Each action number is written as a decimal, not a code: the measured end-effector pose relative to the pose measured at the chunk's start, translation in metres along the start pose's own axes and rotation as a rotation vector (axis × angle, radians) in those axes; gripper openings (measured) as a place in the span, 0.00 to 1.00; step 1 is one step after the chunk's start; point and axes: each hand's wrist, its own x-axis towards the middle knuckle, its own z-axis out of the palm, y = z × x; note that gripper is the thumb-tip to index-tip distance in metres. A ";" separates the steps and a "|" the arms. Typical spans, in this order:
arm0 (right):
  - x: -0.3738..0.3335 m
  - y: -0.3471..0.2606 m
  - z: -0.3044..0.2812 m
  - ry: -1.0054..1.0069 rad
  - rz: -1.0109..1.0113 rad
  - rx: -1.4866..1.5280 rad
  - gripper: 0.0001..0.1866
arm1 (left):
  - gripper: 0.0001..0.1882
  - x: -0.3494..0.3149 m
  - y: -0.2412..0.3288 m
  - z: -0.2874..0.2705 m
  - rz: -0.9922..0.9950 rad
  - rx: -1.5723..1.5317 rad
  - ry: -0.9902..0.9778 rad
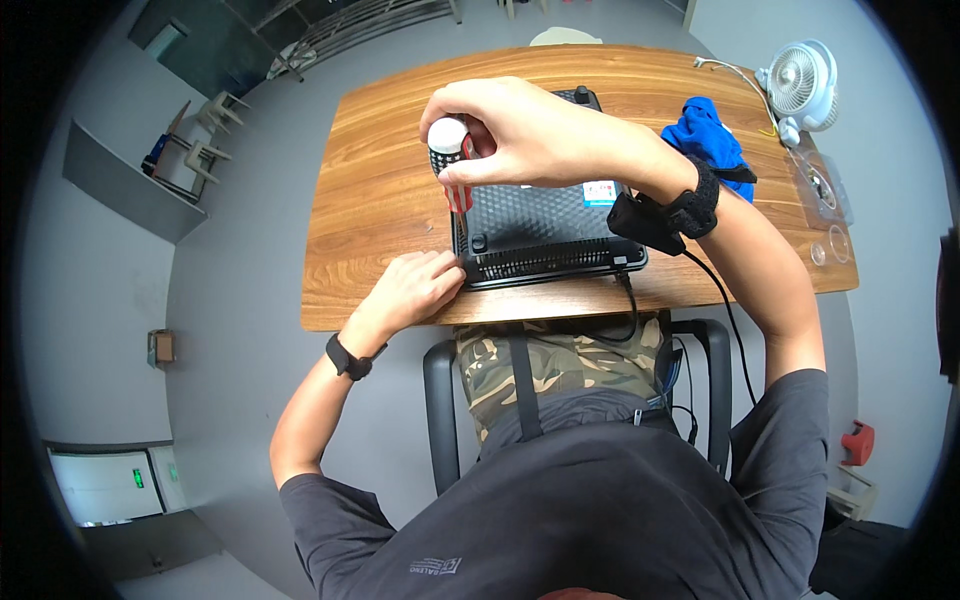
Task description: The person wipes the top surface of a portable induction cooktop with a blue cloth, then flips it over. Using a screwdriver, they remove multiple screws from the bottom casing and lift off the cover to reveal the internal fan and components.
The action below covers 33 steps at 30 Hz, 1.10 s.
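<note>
A flat black appliance (545, 220) lies on the wooden table in front of me, its textured face with rubber feet, a vent strip and a small label turned up. My right hand (535, 135) is closed around a screwdriver (458, 195) with a red and dark patterned handle and a white end cap. The screwdriver points down, nearly upright, over the appliance's left edge; whether its tip sits in a screw I cannot make out. At the near left corner, my left hand (415, 287) grips the appliance's edge with curled fingers.
The wooden table (375, 170) carries a crumpled blue cloth (708, 135) at right, beside a white fan (800, 85) and a clear plastic tray (825, 185). A black cord (628, 300) hangs from the appliance's near edge. Another black cable (722, 285) runs from my right wrist device.
</note>
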 end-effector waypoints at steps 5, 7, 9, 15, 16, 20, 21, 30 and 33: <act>-0.004 0.004 0.000 0.019 -0.012 -0.012 0.19 | 0.08 -0.001 0.002 0.006 0.062 0.146 -0.007; -0.005 0.005 0.000 0.018 -0.011 -0.014 0.19 | 0.08 -0.002 0.003 0.006 0.077 0.187 -0.003; -0.006 0.006 0.000 0.011 -0.004 -0.012 0.20 | 0.08 -0.002 0.003 0.007 0.091 0.218 0.003; -0.009 0.007 0.000 0.007 0.015 0.004 0.20 | 0.09 -0.006 0.002 0.012 0.110 0.264 -0.005; -0.010 0.008 0.000 0.007 0.004 -0.016 0.20 | 0.09 -0.005 0.002 0.011 0.117 0.263 -0.012; -0.013 0.012 0.000 -0.004 0.001 -0.019 0.20 | 0.09 -0.002 -0.001 0.004 0.099 0.168 -0.003; -0.014 0.012 -0.001 -0.009 0.011 0.000 0.20 | 0.09 -0.001 -0.001 0.002 0.083 0.121 0.009; -0.020 0.011 -0.009 0.055 0.000 -0.014 0.19 | 0.04 0.010 -0.037 -0.030 -0.338 -0.091 -0.175; -0.022 0.006 -0.012 0.055 0.023 -0.008 0.19 | 0.04 0.007 -0.049 -0.026 -0.417 -0.146 -0.270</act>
